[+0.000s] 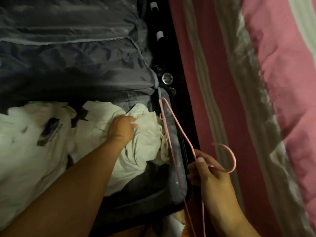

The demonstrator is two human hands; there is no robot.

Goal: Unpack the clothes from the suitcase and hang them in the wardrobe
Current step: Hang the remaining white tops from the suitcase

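Step in hand appears to be picking out a garment: left hand [122, 127] grips the crumpled white cloth garment [136, 142] lying in the open dark fabric-lined suitcase [177, 168], right hand [207, 175] pinches a thin pink wire hanger [172, 141]; next, lift and thread it.

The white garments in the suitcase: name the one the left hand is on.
The crumpled white garment nearest the pink hanger; the left hand grips it, the other lies untouched further left.

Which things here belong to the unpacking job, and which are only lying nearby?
Job:
- suitcase, open
- white clothes, left hand on them
- pink hanger, held by right hand

Nearby:
- pink striped bedding
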